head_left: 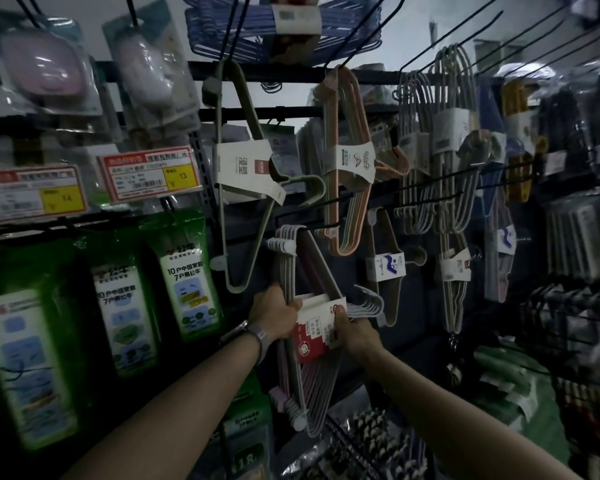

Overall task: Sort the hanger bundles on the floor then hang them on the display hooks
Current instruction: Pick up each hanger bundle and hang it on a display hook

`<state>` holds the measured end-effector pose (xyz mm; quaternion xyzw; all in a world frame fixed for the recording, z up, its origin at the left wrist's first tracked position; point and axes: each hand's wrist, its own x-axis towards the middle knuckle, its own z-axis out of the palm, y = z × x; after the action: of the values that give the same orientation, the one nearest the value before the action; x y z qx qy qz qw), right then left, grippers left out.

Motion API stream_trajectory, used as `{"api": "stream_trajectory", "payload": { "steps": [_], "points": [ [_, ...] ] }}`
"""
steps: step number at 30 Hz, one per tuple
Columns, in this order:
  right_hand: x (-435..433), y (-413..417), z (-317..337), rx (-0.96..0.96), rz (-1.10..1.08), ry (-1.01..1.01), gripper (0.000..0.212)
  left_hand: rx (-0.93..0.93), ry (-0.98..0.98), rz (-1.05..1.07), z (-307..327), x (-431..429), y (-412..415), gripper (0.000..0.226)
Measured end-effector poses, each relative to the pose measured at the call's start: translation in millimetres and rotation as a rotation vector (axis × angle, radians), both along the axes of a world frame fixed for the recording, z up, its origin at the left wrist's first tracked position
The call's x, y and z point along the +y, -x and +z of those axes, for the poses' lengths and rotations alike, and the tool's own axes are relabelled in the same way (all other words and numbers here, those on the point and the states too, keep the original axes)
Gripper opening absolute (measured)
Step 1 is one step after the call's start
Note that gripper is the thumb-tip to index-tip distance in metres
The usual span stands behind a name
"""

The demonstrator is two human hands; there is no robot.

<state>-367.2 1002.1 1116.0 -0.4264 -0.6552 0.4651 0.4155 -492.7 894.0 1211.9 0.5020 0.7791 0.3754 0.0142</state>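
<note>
1. Blurring hides how many hangers fill the one hanger bundle (307,344), at six o'clock, its top meeting a black hook (326,224).
2. Two hands grasp it: left hand (274,315), right hand (355,329).

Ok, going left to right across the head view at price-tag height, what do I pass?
Price tag marked 14, price tag marked 13, grey-green hanger bundle in white sleeve, peach hanger bundle, pale grey hanger bundles. Lower down, left hand and right hand grip the red-labelled hanger bundle.
</note>
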Motion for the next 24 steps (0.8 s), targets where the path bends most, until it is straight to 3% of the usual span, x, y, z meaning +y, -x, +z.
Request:
{"api": "stream_trajectory", "payload": {
  "steps": [8, 15, 19, 24],
  "points": [
    [-21.1, -44.1, 11.0, -0.301, 0.166, -0.166, 0.055, 0.053, 0.114, -0.003, 6.6, -24.8, -22.7, 0.034],
    [-90.8, -134.9, 25.5, -0.726, 0.224, -0.511, 0.024, 0.130, 0.220, -0.076, 13.8, -82.2, -86.7, 0.045],
    [-127.5, -195.1, 22.4, -0.817, 0.130, -0.612, 0.036, 0.229, 0.169, -0.138, 2.0, -110.6, -133.0, 0.047],
    [-153.7, -258.0, -7.2, -0.844, 0.074, -0.646, 0.028, 0.298, 0.159, -0.204, -45.9, -130.2, -188.9, 0.050]
  ]
}}
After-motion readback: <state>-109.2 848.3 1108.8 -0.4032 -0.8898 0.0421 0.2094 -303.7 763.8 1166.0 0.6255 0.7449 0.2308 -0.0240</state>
